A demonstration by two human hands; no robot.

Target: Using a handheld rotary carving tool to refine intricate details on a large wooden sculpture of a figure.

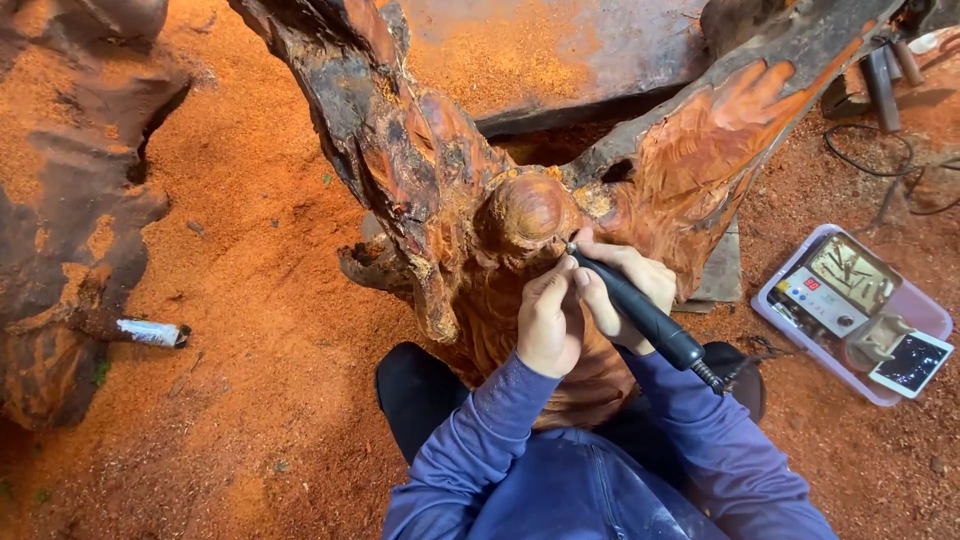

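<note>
Head view is showing, nearest, two blue sleeves reaching up to a reddish wood carving that is standing on sawdust-covered ground. The right hand is wrapping its fingers around a black rotary handpiece, gripping it pen-fashion along the barrel, with the tip touching the wood just below a rounded knob. The left hand is curling closed beside it, fingertips pressing against the tool's front end and the carving to steady it. The handpiece is looking light and rigid, best held along its slim barrel; its cable is trailing back from the rear. The carving is looking heavy, hard and rough, so it is likely staying put on its own. Farther right, a lilac tray is holding a control box. Farther left, a dark log is lying well apart.
</note>
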